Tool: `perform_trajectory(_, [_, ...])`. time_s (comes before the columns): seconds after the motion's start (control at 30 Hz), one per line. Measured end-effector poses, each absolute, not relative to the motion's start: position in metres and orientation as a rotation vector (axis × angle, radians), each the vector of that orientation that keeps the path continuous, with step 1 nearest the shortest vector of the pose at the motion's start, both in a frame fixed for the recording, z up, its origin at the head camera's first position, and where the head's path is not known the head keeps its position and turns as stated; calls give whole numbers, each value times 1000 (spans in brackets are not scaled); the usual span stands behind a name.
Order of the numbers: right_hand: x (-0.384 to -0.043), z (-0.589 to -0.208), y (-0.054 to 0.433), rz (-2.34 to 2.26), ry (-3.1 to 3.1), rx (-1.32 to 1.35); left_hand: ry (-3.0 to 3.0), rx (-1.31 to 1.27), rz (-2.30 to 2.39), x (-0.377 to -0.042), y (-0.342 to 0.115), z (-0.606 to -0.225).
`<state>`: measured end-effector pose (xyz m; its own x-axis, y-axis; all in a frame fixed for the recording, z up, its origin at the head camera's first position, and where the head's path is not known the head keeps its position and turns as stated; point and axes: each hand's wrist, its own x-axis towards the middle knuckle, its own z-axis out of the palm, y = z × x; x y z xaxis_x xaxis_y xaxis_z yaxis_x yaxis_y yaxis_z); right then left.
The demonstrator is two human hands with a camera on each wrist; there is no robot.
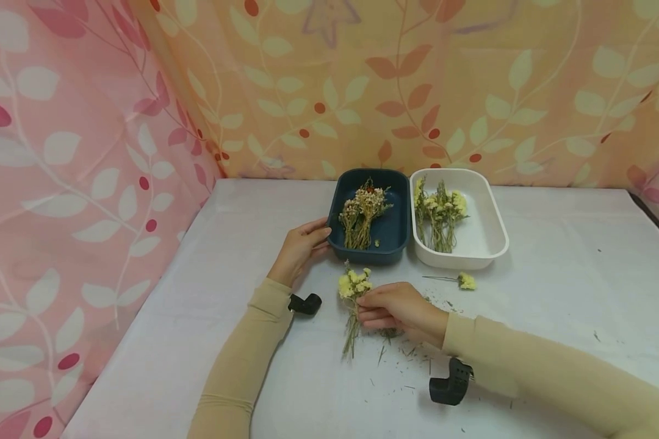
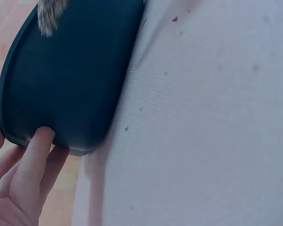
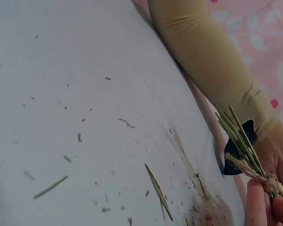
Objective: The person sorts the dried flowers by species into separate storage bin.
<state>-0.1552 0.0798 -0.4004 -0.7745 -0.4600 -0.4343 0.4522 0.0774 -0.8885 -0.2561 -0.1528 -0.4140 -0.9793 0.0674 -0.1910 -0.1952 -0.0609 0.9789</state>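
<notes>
My right hand (image 1: 401, 310) pinches a small bouquet of dried yellow flowers (image 1: 354, 284), tied with twine, above the table. In the right wrist view its cut stems (image 3: 240, 141) stick out past the fingertips. My left hand (image 1: 299, 251) holds the left edge of a dark blue tray (image 1: 398, 235); the left wrist view shows a digit over the rim and the others behind it. Inside that tray lie bunches of pale pink dried flowers (image 1: 367, 207). To its right, a white tray (image 1: 486, 235) holds bunches of yellow dried flowers (image 1: 442, 210).
A single yellow flower sprig (image 1: 465, 281) lies on the white-covered table (image 1: 571, 292) in front of the white tray. Stem scraps (image 1: 412, 352) are scattered under and near my right hand. A patterned curtain (image 1: 362, 91) hangs behind the trays.
</notes>
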Motion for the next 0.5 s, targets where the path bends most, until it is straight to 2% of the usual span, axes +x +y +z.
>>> perform_trajectory(0.5, [-162, -369, 144, -1728, 1808, -214, 2011, -165, 2162, -254, -152, -413])
